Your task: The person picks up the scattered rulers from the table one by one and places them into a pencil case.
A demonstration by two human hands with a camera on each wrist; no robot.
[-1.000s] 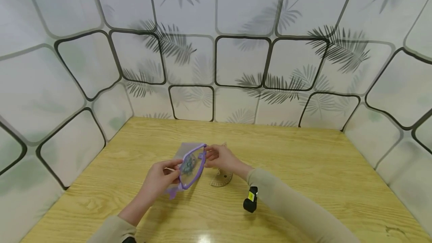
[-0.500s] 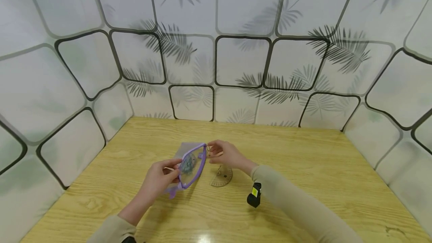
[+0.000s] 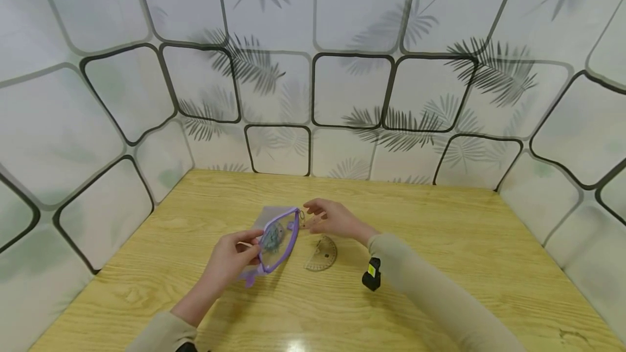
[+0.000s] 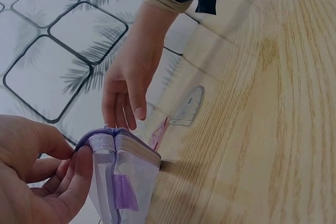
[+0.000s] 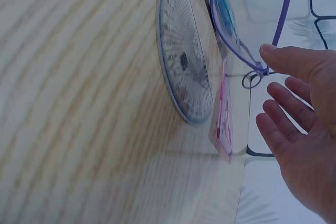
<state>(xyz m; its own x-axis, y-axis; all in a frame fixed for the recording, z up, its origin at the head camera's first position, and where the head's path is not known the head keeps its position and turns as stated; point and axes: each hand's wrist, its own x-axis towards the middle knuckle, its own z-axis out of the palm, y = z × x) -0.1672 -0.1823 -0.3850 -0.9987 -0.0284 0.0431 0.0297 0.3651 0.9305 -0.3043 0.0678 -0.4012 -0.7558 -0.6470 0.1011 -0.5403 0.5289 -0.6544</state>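
My left hand (image 3: pixel 230 254) pinches the near edge of a clear zip pouch with purple trim (image 3: pixel 292 242), whose mouth gapes. Through its side shows something bluish-green (image 3: pixel 272 239), not clear in kind. At the far end of the zip dangles a small ring (image 5: pixel 252 80). My right hand (image 3: pixel 337 219) hovers beside that end, its fingers loosely bent and holding nothing; the right wrist view shows the thumb close to the trim, contact uncertain. Below this hand a clear protractor (image 3: pixel 323 257) lies on the table. Farther back lies a flat clear piece with pink edges (image 5: pixel 224 124), partly hidden in the head view.
The wood-grain table (image 3: pixel 440 254) extends to both sides of the hands. Patterned white sheeting (image 3: pixel 352 91) rises along its back and sides. A black band with a yellow label (image 3: pixel 371 273) sits at the right wrist.
My right hand has let go of the pouch's zip end and drawn back slightly to the right, uncovering the ring and more of the protractor. The left hand and pouch stay put.
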